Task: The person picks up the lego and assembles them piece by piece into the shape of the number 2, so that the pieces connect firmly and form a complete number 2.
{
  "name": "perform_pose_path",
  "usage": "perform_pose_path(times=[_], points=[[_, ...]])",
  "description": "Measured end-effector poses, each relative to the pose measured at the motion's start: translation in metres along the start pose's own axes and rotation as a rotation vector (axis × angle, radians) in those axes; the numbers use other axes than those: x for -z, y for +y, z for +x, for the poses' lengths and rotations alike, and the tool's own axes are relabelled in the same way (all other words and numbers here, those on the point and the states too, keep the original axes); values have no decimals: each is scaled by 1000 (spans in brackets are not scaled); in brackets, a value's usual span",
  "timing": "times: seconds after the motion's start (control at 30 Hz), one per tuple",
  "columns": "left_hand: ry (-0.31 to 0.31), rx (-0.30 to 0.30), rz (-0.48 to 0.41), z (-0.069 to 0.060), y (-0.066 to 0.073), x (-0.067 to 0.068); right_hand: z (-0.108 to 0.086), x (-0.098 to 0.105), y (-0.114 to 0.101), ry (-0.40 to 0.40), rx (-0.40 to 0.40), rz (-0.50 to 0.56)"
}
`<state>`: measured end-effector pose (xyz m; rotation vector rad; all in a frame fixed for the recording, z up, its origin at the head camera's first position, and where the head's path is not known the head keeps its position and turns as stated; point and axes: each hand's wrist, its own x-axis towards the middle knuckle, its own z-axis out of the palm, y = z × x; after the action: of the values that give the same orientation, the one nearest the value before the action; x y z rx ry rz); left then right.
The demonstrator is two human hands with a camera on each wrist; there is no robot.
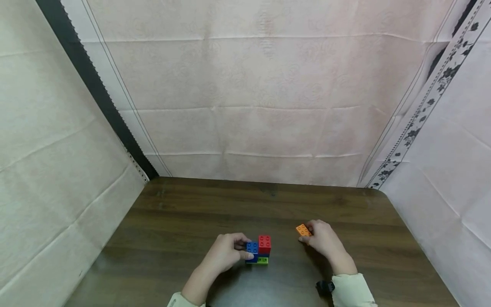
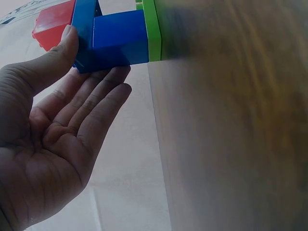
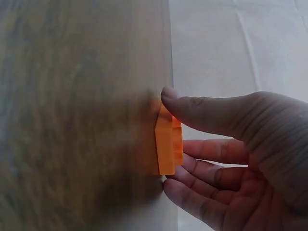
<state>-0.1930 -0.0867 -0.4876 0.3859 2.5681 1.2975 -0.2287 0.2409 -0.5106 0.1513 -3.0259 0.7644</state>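
Note:
A small stack of toy building bricks stands on the table. It has a green plate [image 2: 153, 31] at the bottom, a blue brick [image 1: 252, 247] and blue layer above, and a red brick [image 1: 264, 244] on top at the right. My left hand [image 1: 227, 253] grips the stack's left side, thumb in front and fingers behind. Further right, my right hand [image 1: 324, 238] pinches a flat orange brick [image 1: 303, 230] between thumb and fingers. In the right wrist view the orange brick [image 3: 166, 144] is close to the tabletop, studs facing the palm; whether it touches the wood I cannot tell.
The dark wooden table [image 1: 184, 221] is enclosed by pale cloth [image 1: 245, 85] at the back and both sides. A black strap-like object [image 1: 325, 287] is at the right wrist, beside the sleeve [image 1: 350, 290].

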Motion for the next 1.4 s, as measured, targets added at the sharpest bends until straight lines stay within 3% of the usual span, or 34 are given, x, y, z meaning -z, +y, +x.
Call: perform_pose_path(times=[0.23,0.9,1.4], points=[[-3,11,-3,0,-1,-1,-1,-1,-2,-24,-32,-6],[4,4,-4,0,-1,0,-1,2,-11,-6,45,10],[2,-19,-8,0,-1,0,-9,9,-48,32,123,100]])
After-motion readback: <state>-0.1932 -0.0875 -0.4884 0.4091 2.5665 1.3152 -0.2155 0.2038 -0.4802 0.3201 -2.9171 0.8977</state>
